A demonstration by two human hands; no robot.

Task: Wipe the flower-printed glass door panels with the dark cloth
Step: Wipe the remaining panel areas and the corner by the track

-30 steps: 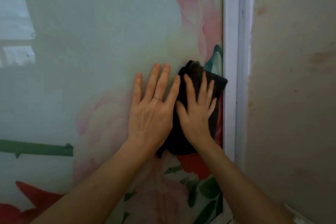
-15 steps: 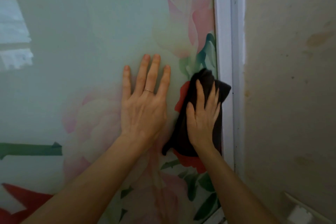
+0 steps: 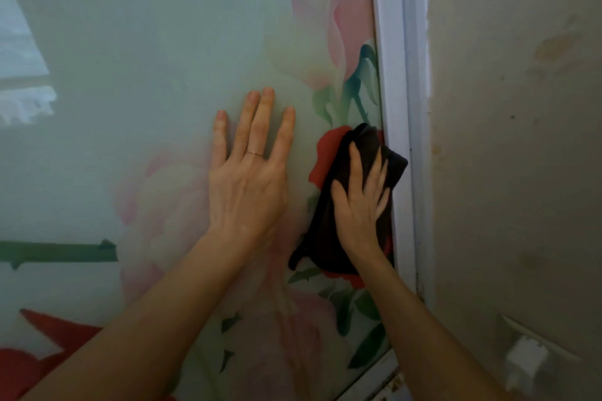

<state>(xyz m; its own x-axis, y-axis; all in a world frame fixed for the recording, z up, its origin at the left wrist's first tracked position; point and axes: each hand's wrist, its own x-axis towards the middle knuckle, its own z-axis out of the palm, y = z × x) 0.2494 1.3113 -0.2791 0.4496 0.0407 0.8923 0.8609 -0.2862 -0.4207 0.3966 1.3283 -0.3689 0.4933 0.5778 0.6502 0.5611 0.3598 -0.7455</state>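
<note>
A frosted glass door panel point(image 3: 146, 75) printed with pink and red flowers and green leaves fills the left and middle of the view. My right hand point(image 3: 360, 202) presses the dark cloth point(image 3: 325, 247) flat against the glass over a red flower, right beside the frame. The cloth hangs down below my palm. My left hand point(image 3: 249, 179) lies flat on the glass to the left of the cloth, fingers spread, a thin ring on one finger, holding nothing.
A white door frame point(image 3: 395, 107) runs vertically along the panel's right edge. Right of it is a beige stained wall point(image 3: 521, 140). A small white fitting point(image 3: 526, 360) sits low on that wall. The frame's bottom rail point(image 3: 374, 381) shows at lower right.
My right hand has slid the cloth down and to the right, away from my left hand, up to the frame. The left hand has stayed flat on the glass.
</note>
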